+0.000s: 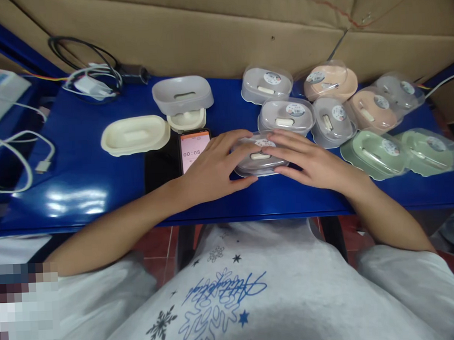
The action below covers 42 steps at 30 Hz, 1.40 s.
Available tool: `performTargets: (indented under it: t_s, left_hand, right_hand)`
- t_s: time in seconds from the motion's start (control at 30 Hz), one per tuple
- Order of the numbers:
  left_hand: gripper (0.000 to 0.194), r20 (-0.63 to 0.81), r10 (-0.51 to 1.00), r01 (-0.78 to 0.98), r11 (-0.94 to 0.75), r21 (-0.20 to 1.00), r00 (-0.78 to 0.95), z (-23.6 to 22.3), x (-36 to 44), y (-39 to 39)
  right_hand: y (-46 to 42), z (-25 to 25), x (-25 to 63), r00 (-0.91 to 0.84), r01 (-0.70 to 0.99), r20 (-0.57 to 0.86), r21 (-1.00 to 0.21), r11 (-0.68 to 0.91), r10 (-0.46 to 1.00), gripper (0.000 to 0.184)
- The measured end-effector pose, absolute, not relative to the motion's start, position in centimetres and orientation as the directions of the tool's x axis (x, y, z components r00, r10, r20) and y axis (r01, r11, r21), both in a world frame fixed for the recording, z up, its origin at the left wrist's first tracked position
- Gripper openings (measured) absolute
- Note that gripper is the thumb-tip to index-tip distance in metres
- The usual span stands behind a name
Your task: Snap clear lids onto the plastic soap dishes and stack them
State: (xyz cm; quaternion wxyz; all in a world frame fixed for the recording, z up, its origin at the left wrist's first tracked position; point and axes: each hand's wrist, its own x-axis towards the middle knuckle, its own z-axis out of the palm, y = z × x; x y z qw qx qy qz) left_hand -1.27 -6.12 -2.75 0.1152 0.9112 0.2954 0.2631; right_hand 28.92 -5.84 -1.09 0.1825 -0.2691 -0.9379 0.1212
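Note:
A grey oval soap dish under a clear lid with a round label rests near the front of the blue table, between my two hands. From its left side my left hand grips it, fingers over the lid and thumb along the front edge. On the right, my right hand holds the same dish, its fingers across the top and thumb low at the front. Parts of the lid are hidden under my fingers. A phone showing a timer lies just left, partly covered by my left hand.
Several lidded soap dishes in grey, peach and green cluster at the right. An open cream dish and a grey tray on a smaller cream piece sit left. Cables and a charger lie far left.

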Motion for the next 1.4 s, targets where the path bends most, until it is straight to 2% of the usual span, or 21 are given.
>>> performTargets:
  t_s: [0.23,0.47,0.8,0.9,1.03,1.17,1.27,1.4]
  left_hand:
    - [0.048,0.427,0.576,0.478,-0.818,0.321,0.697,-3.2,-1.4,-5.8]
    - [0.042,0.437,0.51,0.476,-0.858,0.195,0.741,-3.2,-1.8,-5.1]
    - [0.041,0.405,0.496,0.471,-0.866,0.167,0.768,-3.2,-2.1,-4.7]
    - [0.04,0.4,0.502,0.47,-0.864,0.182,0.767,-3.2,-2.1,-4.5]
    - [0.04,0.382,0.513,0.506,-0.853,0.127,0.769,-2.7,-2.2,-4.4]
    - [0.037,0.361,0.561,0.563,-0.819,0.109,0.745,-2.1,-2.3,-4.5]
    - [0.035,0.35,0.612,0.614,-0.78,0.12,0.709,-1.9,-2.2,-4.6]
    - [0.038,0.336,0.692,0.688,-0.709,0.151,0.639,-1.9,-2.1,-4.6]
  right_hand:
    - [-5.5,-1.3,29.5,-0.817,0.463,0.213,-0.314,0.829,0.537,0.078]
    - [-4.4,-3.1,29.6,-0.808,0.437,0.306,-0.259,0.861,0.503,0.084]
    - [-4.1,-4.1,29.4,-0.786,0.457,0.394,-0.148,0.877,0.476,0.064]
    - [-4.1,-4.3,29.2,-0.785,0.463,0.41,-0.111,0.879,0.465,0.064]
    - [-4.3,-4.1,28.7,-0.798,0.489,0.366,-0.07,0.869,0.478,0.07]
    - [-4.4,-3.2,28.4,-0.756,0.56,0.375,-0.055,0.827,0.537,0.073]
    - [-4.1,-2.6,29.0,-0.62,0.707,0.41,-0.079,0.703,0.669,0.07]
    - [-3.5,-2.2,30.0,-0.478,0.845,0.34,-0.075,0.53,0.81,0.065]
